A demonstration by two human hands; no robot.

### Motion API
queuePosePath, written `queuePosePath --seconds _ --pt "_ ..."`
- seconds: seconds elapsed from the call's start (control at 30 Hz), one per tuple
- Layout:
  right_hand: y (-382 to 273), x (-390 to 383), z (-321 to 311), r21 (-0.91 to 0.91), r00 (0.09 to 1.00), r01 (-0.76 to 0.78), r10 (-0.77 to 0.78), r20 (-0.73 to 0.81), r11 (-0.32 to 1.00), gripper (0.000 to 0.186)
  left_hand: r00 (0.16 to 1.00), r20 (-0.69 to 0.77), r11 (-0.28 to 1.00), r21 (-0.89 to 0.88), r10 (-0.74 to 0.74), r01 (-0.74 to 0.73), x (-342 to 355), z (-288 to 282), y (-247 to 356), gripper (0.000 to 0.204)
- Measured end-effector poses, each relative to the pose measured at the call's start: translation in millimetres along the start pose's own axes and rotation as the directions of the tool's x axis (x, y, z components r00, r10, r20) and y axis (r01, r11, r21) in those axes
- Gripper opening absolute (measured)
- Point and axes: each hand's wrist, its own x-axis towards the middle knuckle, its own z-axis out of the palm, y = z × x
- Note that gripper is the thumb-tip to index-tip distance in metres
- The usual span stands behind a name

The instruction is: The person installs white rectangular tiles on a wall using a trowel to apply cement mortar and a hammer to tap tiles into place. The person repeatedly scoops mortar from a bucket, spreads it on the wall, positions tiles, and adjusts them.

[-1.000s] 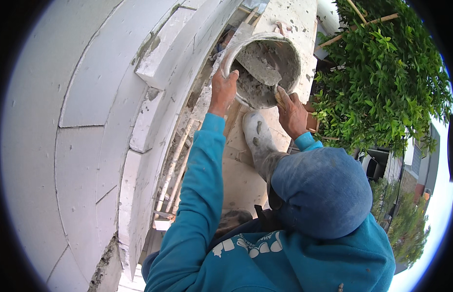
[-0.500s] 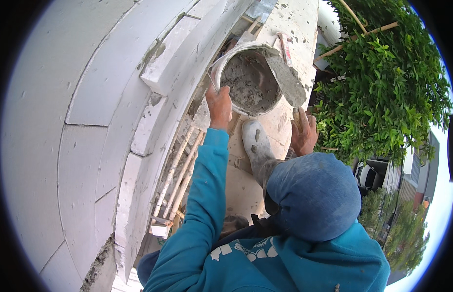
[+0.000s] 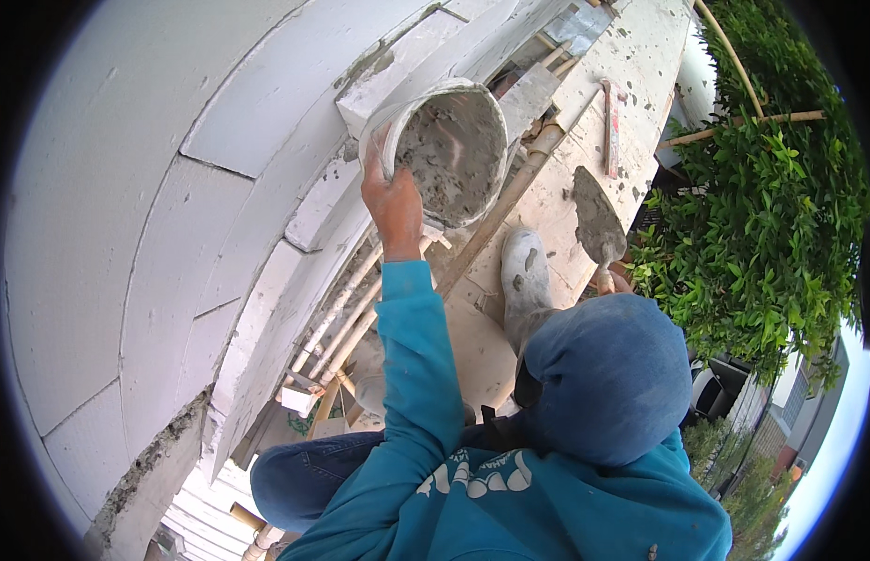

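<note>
Pale block wall (image 3: 164, 252) filled the L side of my feed, w/ green foliage (image 3: 762, 224) off to the R & a spattered plank platform (image 3: 551, 194) between. From my end, the L hand (image 3: 395, 211) was closed on the rim of a whitish bucket (image 3: 386, 123), tipped so its mouth faced the cam; it was near the wall, but I couldn't tell if they touched. R hand (image 3: 623, 279) was mostly hidden behind the blue head covering (image 3: 608, 379); the bit I saw was at the handle of a trowel (image 3: 599, 221), prob. wrapped round it, exact finger pos. unclear. Trowel was out over the platform, well apart from the bucket, blade coated grey.

Progress, AFAICT: blocks were up & closely jointed; a rough strip at lower L looked unfinished to me. Grey mortar (image 3: 449, 159) sat in the bucket, a fair amt. unused, & the load on the blade wasn't laid anywhere yet. Couldn't judge what was left beyond that. Red-and-white hammer-like tool (image 3: 612, 136) lay past the trowel, untouched. Pale boot (image 3: 526, 266) stood between bucket & trowel, nearer the wearer.
</note>
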Motion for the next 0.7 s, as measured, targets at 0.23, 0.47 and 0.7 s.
queuePosePath --seconds 0.23,0.47,0.7 --pt "-56 23 15 -0.592 0.877 0.461 -0.440 0.192 0.661 0.040 0.982 -0.010 0.981 -0.059 -0.188 0.187 -16 -50 18 0.069" --pt "-151 80 31 -0.736 0.624 0.672 -0.598 0.503 0.083 0.031 0.976 0.005 0.972 0.099 -0.216 0.214 -28 -52 34 0.065" --pt "-106 100 124 -0.650 0.501 0.757 -0.579 0.643 -0.066 0.034 0.998 0.057 0.997 0.075 -0.016 0.012 -44 -59 43 0.060"
